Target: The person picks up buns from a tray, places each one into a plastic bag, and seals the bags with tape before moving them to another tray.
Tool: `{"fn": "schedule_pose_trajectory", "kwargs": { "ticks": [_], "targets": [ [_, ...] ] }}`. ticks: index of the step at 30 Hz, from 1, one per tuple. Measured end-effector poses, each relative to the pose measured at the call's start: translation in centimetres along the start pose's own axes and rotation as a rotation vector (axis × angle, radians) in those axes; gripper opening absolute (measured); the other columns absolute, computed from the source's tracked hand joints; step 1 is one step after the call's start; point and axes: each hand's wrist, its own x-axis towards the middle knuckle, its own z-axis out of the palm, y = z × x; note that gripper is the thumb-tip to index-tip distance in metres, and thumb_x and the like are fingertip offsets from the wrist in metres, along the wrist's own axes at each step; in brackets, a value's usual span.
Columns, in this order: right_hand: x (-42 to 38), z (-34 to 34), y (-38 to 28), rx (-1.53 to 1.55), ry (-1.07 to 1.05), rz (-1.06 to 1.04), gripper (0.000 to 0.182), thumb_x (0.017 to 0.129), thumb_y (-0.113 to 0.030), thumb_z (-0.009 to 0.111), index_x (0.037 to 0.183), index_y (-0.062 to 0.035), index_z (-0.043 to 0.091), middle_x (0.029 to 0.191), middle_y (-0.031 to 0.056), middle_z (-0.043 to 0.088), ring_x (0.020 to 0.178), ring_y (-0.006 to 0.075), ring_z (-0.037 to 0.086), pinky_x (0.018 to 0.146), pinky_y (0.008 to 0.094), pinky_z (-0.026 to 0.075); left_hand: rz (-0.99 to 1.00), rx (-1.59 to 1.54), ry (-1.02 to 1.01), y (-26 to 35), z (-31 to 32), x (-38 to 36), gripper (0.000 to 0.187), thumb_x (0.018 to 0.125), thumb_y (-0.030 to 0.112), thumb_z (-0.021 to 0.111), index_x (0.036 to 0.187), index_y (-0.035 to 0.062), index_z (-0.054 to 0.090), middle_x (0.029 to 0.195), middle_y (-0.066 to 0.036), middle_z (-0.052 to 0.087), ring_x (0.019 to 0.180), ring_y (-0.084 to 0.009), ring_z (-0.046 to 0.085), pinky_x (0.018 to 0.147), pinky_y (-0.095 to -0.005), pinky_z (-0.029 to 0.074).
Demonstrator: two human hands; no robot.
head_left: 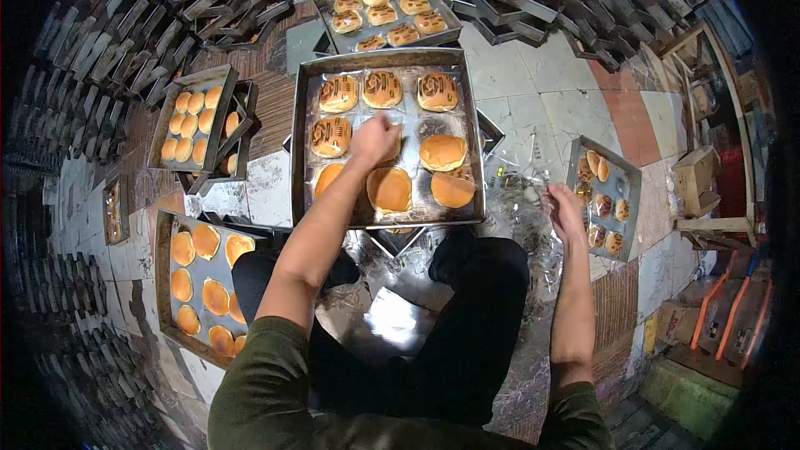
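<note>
A large metal tray (pixel 471 100) lies on the floor in front of me, holding round buns, some wrapped in printed plastic (pixel 382 89) and some bare (pixel 389 189). My left hand (pixel 374 140) reaches over the tray's middle, fingers closed around a bun that it mostly hides. My right hand (pixel 564 210) hovers to the right of the tray above a heap of clear plastic wrappers (pixel 517 192), fingers loosely spread; whether it pinches a wrapper is unclear.
More bun trays surround me: one at the far centre (pixel 450 29), one at left (pixel 162 137), one at near left (pixel 162 283), a small one at right (pixel 629 200). Empty trays are stacked along the back. Wooden crates (pixel 696 179) stand at right.
</note>
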Motion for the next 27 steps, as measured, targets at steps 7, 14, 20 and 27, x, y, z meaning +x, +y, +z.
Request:
{"fn": "schedule_pose_trajectory", "kwargs": {
  "ticks": [7,14,20,27],
  "targets": [
    [-9.0,-8.4,1.2,-0.104,0.097,-0.054,0.011,0.087,-0.013,0.054,0.079,-0.008,0.048,0.069,-0.0007,0.052,0.054,0.0066,0.047,0.045,0.0199,0.038,-0.105,0.421,0.063,3.1,2.2,-0.9,0.068,0.075,0.045,0.062,0.129,0.0102,0.037,0.13,-0.021,0.035,0.12,-0.0379,0.033,0.092,-0.0549,0.033],
    [-12.5,-10.3,14.5,-0.017,0.572,-0.027,0.018,0.083,-0.014,0.06,0.076,-0.0099,0.044,0.064,0.0004,0.05,0.05,0.0071,0.045,0.039,0.019,0.034,-0.429,0.217,0.082,1.5,2.9,-0.4,0.083,0.067,0.044,0.068,0.134,0.0188,0.026,0.136,-0.022,0.019,0.12,-0.039,0.032,0.09,-0.0561,0.034],
    [-14.4,-9.6,23.3,-0.225,0.793,-0.111,0.021,0.079,-0.015,0.063,0.086,-0.0022,0.048,0.064,0.0044,0.051,0.055,0.0124,0.05,0.049,0.026,0.042,-0.195,-1.295,-0.175,1.2,-3.3,-5.8,0.062,0.077,0.033,0.058,0.124,-0.002,0.038,0.117,-0.023,0.049,0.102,-0.0363,0.053,0.089,-0.0575,0.037],
    [-16.2,-2.7,4.4,-1.107,0.369,0.172,0.032,0.078,-0.024,0.065,0.088,0.0049,0.056,0.075,0.0096,0.058,0.074,0.0137,0.054,0.066,0.0255,0.043,0.098,-1.898,-0.671,2.4,-10.1,-20.1,0.076,0.077,0.055,0.054,0.131,0.0062,0.034,0.13,-0.024,0.039,0.118,-0.0442,0.038,0.095,-0.0615,0.031]
  ]
}}
